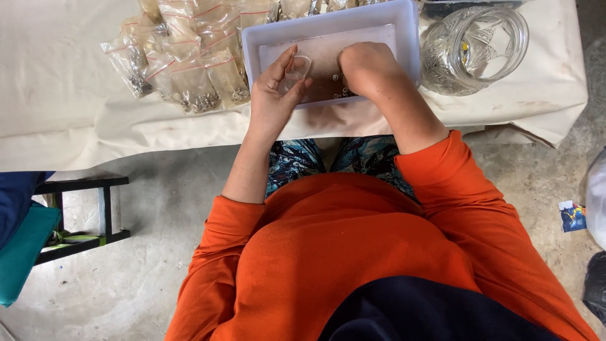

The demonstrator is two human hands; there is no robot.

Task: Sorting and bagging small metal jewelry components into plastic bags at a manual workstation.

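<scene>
A white rectangular plastic tray (407,38) sits on a cloth-covered table and holds small dark metal pieces (339,89) on its pale floor. My left hand (273,95) holds a small clear plastic bag (295,69) over the tray's left part, pinched between thumb and fingers. My right hand (364,66) is curled downward inside the tray, fingertips hidden among the small pieces. Whether it grips any of them I cannot tell.
A heap of small clear bags (183,57) with red seal lines, filled with metal bits, lies left of the tray. A clear glass jar (475,47) lies to its right. A black stool frame (95,208) and blue-teal cushions (22,233) stand on the concrete floor at left.
</scene>
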